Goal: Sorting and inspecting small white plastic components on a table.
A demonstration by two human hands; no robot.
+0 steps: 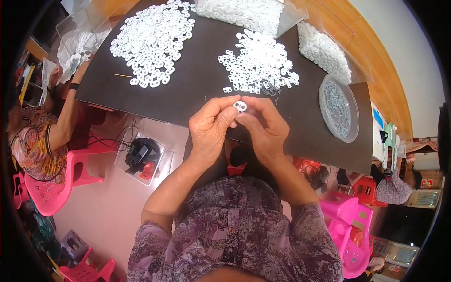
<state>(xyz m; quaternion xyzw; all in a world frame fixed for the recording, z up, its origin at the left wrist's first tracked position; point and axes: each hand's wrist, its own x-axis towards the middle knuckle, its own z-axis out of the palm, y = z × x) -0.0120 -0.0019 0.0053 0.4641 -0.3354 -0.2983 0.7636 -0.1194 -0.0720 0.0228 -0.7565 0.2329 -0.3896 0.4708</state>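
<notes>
Between my two hands, over the near edge of the dark table, is a small white plastic piece (240, 106) with two round holes. My left hand (211, 124) pinches it from the left with thumb and forefinger. From the other side my right hand (265, 124) grips it with its thumb and curled fingers. Just beyond lies a pile of small white plastic pieces (263, 61), with a few grey screws (271, 91) at its near edge. Farther left spreads a larger heap of oval two-holed white pieces (152, 40).
A round clear dish of screws (339, 108) sits at the table's right. Clear bins of white pieces (324, 49) stand at the back. A thin yellow stick (122, 75) lies left. Another person (42, 141) sits at the left by a pink chair (70, 174).
</notes>
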